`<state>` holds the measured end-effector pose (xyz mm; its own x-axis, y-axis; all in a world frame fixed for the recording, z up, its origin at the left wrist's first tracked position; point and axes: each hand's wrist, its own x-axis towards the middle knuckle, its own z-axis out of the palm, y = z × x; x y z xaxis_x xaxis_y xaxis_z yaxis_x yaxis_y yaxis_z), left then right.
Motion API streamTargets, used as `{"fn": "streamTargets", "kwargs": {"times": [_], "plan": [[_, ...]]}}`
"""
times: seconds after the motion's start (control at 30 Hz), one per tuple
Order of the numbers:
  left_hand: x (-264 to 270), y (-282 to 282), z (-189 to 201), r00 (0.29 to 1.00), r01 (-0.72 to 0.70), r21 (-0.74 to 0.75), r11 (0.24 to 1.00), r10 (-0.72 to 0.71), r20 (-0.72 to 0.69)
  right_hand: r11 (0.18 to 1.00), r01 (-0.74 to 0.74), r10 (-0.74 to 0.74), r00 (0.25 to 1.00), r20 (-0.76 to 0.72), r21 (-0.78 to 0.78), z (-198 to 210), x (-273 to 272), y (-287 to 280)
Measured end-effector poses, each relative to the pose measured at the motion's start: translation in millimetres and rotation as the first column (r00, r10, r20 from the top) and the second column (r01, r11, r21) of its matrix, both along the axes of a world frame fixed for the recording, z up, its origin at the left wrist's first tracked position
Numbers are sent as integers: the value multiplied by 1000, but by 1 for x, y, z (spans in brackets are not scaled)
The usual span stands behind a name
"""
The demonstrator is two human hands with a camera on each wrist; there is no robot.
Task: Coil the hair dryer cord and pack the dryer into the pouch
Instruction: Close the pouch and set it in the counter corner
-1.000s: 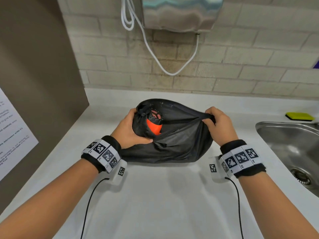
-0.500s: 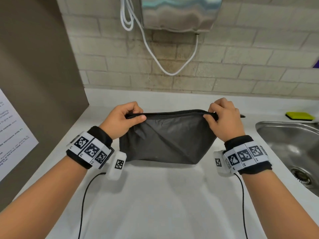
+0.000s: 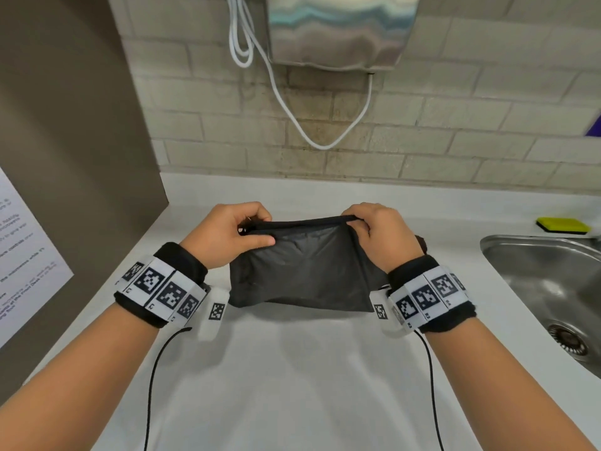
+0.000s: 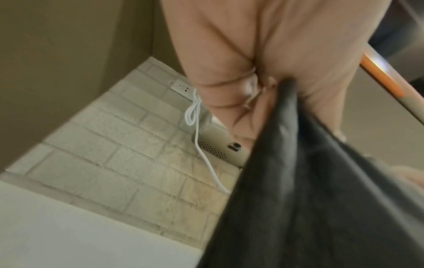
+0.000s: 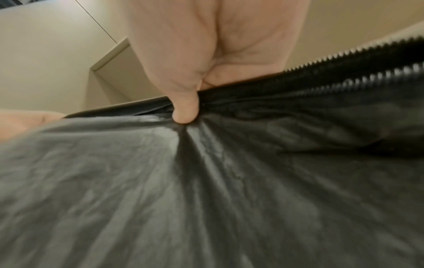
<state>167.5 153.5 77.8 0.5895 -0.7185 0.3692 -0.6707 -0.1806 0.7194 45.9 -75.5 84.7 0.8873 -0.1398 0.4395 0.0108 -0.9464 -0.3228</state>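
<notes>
The black fabric pouch (image 3: 302, 268) stands upright on the white counter (image 3: 292, 369), its top edge pulled flat. My left hand (image 3: 240, 236) pinches the pouch's top left corner, thumb in front. My right hand (image 3: 374, 232) pinches the top edge further along toward the left, thumb pressed into the fabric. In the right wrist view the pouch (image 5: 206, 190) fills the frame and its zipper teeth (image 5: 358, 72) lie parted to the right of my right hand (image 5: 195, 94). The left wrist view shows my left hand (image 4: 273, 90) gripping the pouch (image 4: 321, 190). The hair dryer and its cord are hidden.
A steel sink (image 3: 546, 288) sits at the right with a yellow sponge (image 3: 562, 225) behind it. A metal wall unit (image 3: 338, 27) with a looped white cable (image 3: 309, 131) hangs on the brick wall. A brown panel (image 3: 65, 157) bounds the left side.
The pouch mouth, gaping a second ago with the orange dryer showing, is now pulled flat and the dryer is out of sight. My right hand has moved left along the top edge.
</notes>
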Motion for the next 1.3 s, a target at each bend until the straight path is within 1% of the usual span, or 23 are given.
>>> {"fn": "streamTargets", "kwargs": {"times": [0.03, 0.1, 0.17, 0.2, 0.27, 0.3, 0.33, 0.4, 0.47, 0.5, 0.6, 0.67, 0.73, 0.8, 0.83, 0.93, 1.0, 1.07, 1.13, 1.2, 1.27, 1.3], "plan": [[-1, 0, 1, 999, -28, -27, 999, 29, 39, 1000, 11, -11, 1000, 3, 27, -2, 2, 1], [-6, -4, 3, 981, -109, -109, 988, 124, 149, 990, 10, -14, 1000, 24, 142, -6, 4, 5], [-9, -8, 1, 943, -181, -185, 966, 224, 246, 965, -55, 43, 998, 50, 256, -7, 5, 11], [-10, -10, 0, 925, -193, -202, 960, 247, 288, 957, -86, 77, 996, 45, 277, -8, 6, 14], [-8, -11, -2, 907, -185, -214, 959, 250, 339, 959, -84, 97, 995, -36, 270, -8, 8, 15], [-8, -10, -2, 906, -177, -217, 960, 245, 346, 966, -53, 74, 994, -76, 253, -8, 10, 15], [-7, -10, -2, 907, -170, -217, 961, 239, 347, 972, -18, 40, 995, -90, 234, -8, 11, 13], [-9, -8, -1, 910, -168, -216, 962, 236, 340, 978, 28, -17, 998, -55, 209, -7, 14, 8], [-11, -5, 0, 924, -191, -231, 954, 254, 286, 980, 39, -37, 999, -13, 198, -7, 15, 7], [-11, -4, 0, 934, -217, -232, 948, 271, 232, 980, 40, -40, 999, -6, 194, -7, 16, 7], [-9, -1, 0, 953, -300, -200, 933, 303, -16, 975, 29, -29, 1000, -1, 221, -10, 16, 12], [-6, 2, -2, 950, -297, -146, 944, 277, -144, 967, 2, -7, 1000, 17, 253, -12, 16, 15], [-6, 4, -2, 942, -271, -34, 962, 258, -216, 956, -18, 13, 1000, 22, 292, -13, 15, 17], [-8, 4, -2, 943, -232, 55, 971, 238, -234, 943, -15, 20, 1000, -12, 333, -12, 16, 19], [-9, 5, -2, 944, -215, 66, 974, 224, -241, 936, -13, 28, 999, -35, 352, -11, 16, 19], [-10, 5, -1, 949, -217, 3, 976, 212, -233, 933, -60, 88, 994, -64, 355, -8, 18, 24], [-10, 3, 0, 954, -239, -33, 970, 229, -194, 938, -115, 154, 983, -98, 328, -7, 19, 34], [-12, -1, 2, 953, -259, -84, 962, 240, -185, 946, -152, 196, 971, -133, 286, -7, 21, 47], [-11, -5, 5, 946, -283, -148, 948, 251, -205, 958, -130, 160, 982, -103, 254, -6, 23, 56], [-11, -7, 7, 934, -294, -172, 940, 243, -263, 985, -47, 58, 996, -63, 165, -5, 24, 61], [-12, -7, 9, 919, -259, -180, 949, 185, -348, 998, 6, -3, 999, -40, 70, -6, 24, 64], [-13, -6, 9, 914, -233, -196, 953, 146, -379, 997, -4, 7, 999, -37, 79, -6, 24, 66]]}}
